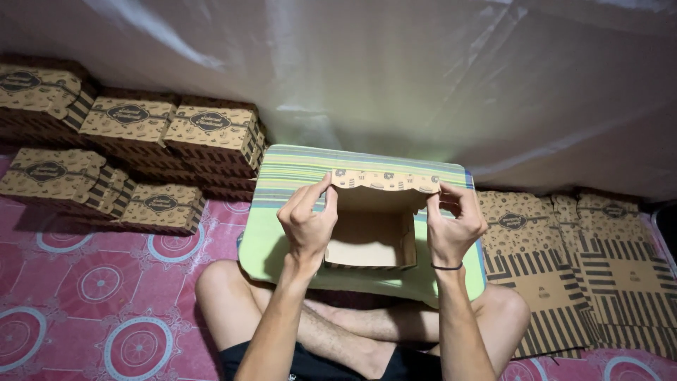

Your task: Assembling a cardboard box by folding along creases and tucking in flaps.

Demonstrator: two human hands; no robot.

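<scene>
Half-folded brown cardboard box with a printed scalloped flap standing open on a small green-striped lap table, directly above crossed bare legs. Left hand pinching the left end of the raised flap, fingers clamped on the card. Right hand, black band at the wrist, gripping the right end of the same flap likewise. Stacks of finished patterned brown boxes piled at the left on a pink circle-patterned mat. Flat unfolded striped box blanks lying at the right, just beside the table
</scene>
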